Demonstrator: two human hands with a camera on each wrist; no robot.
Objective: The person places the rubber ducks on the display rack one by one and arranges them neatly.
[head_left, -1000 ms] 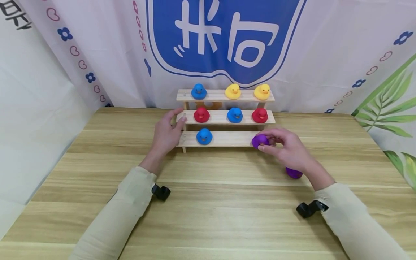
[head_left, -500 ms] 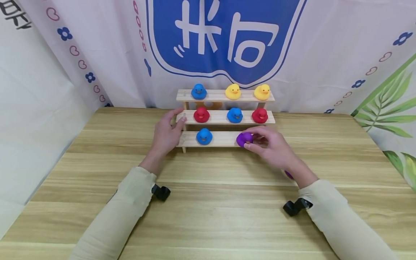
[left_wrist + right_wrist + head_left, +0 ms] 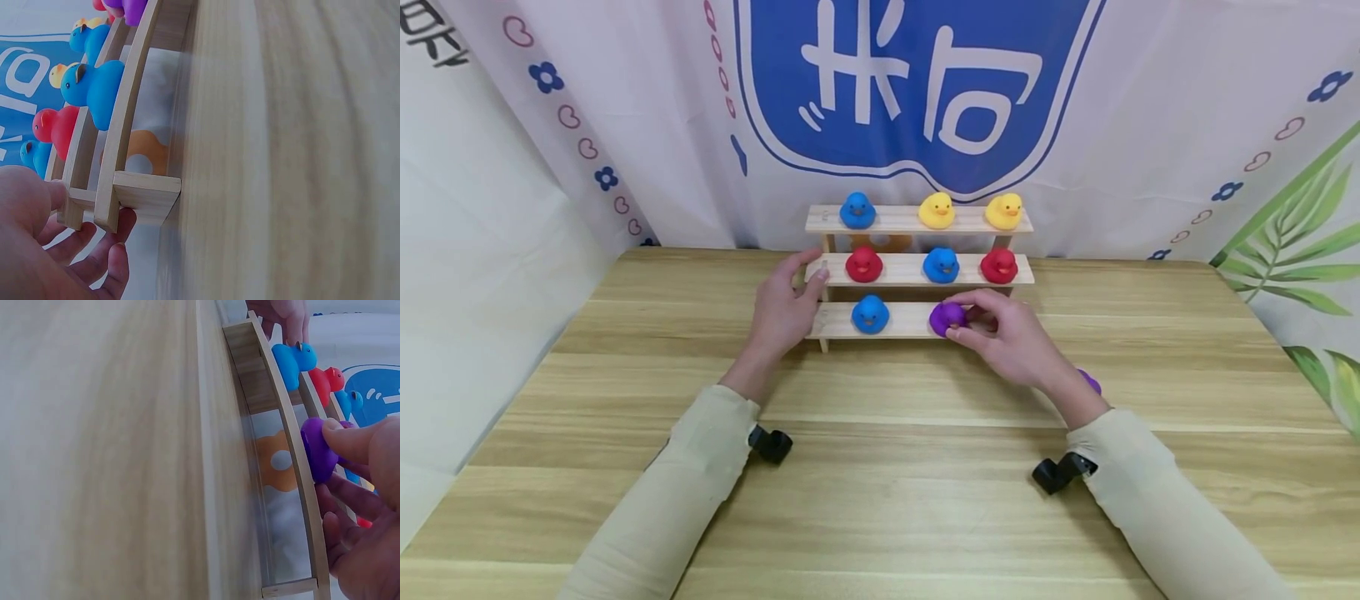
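A three-tier wooden display shelf (image 3: pixel 910 310) stands at the back of the table. My right hand (image 3: pixel 1011 337) pinches a purple rubber duck (image 3: pixel 946 318) between thumb and fingers, at the middle of the bottom tier. In the right wrist view this purple duck (image 3: pixel 317 450) sits against the tier's board. My left hand (image 3: pixel 782 308) grips the shelf's left end, its thumb on the middle tier and its fingers round the board ends (image 3: pixel 107 215). A blue duck (image 3: pixel 870 315) sits to the left on the bottom tier.
The middle tier bears a red duck (image 3: pixel 864 264), a blue duck (image 3: pixel 941 265) and another red duck (image 3: pixel 999 266). Up top are a blue duck (image 3: pixel 857 211) and two yellow ducks (image 3: pixel 937 211). Another purple duck (image 3: pixel 1090 382) lies behind my right wrist, mostly hidden.
My right hand has moved left along the bottom tier with the purple duck, from its right end to its middle. The left hand has stayed on the shelf's end.
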